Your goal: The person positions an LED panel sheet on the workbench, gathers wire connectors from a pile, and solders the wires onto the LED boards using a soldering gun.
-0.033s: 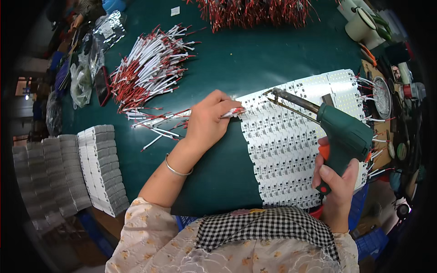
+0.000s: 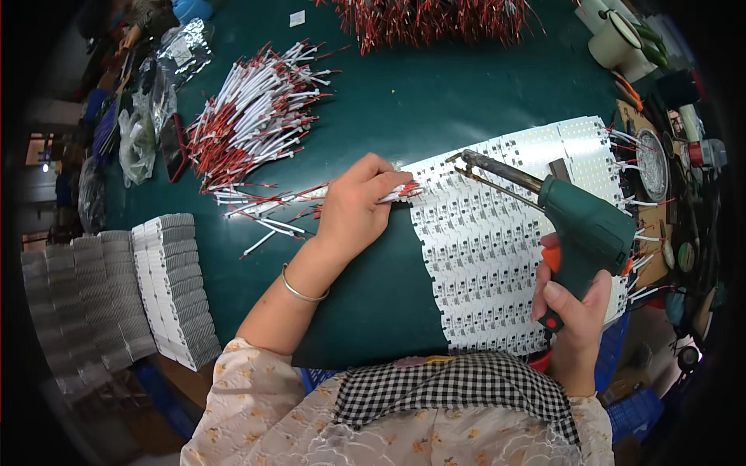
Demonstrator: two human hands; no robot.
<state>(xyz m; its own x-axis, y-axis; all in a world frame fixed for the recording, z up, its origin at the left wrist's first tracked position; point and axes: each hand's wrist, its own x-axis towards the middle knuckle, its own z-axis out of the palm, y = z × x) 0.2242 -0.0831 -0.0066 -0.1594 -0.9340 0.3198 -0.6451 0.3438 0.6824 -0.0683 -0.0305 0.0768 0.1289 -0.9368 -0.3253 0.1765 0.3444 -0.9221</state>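
My left hand (image 2: 357, 202) is closed around a small bunch of red and white wires (image 2: 396, 195). Their tips reach the upper left edge of a white sheet of LED circuit boards (image 2: 482, 248). A green soldering gun (image 2: 587, 233) with an orange trigger is gripped in my right hand (image 2: 573, 307). Its thin tip hovers over or touches the board's upper left part; I cannot tell which. More loose wires (image 2: 272, 206) trail out to the left behind my left hand. Wires stick out along the sheet's right edge.
A heap of white and red wires (image 2: 256, 113) lies at the upper left, another wire pile (image 2: 435, 19) at the far edge. Stacked white boards (image 2: 175, 287) stand on the left. A phone (image 2: 173, 147) lies near plastic bags (image 2: 137, 140). A mug (image 2: 615, 40) and round metal dish (image 2: 651, 165) are right.
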